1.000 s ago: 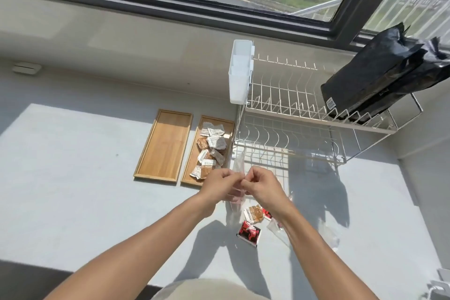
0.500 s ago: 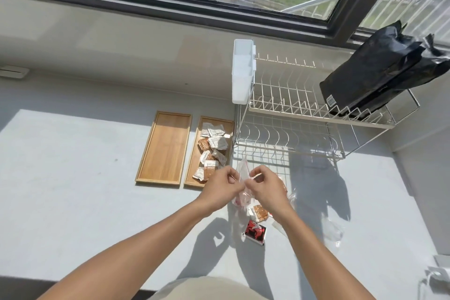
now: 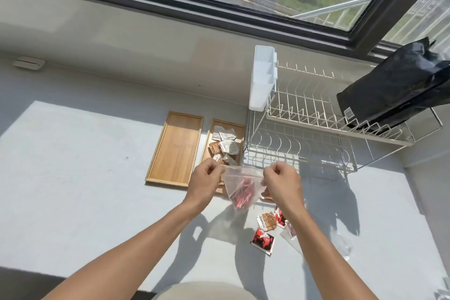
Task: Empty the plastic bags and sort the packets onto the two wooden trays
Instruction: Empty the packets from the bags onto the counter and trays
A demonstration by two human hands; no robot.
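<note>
The left hand (image 3: 205, 182) and right hand (image 3: 282, 184) each pinch a top corner of a clear plastic bag (image 3: 242, 186), stretched between them. It hangs over the near end of the right wooden tray (image 3: 239, 129), red packets (image 3: 241, 193) inside.
</note>
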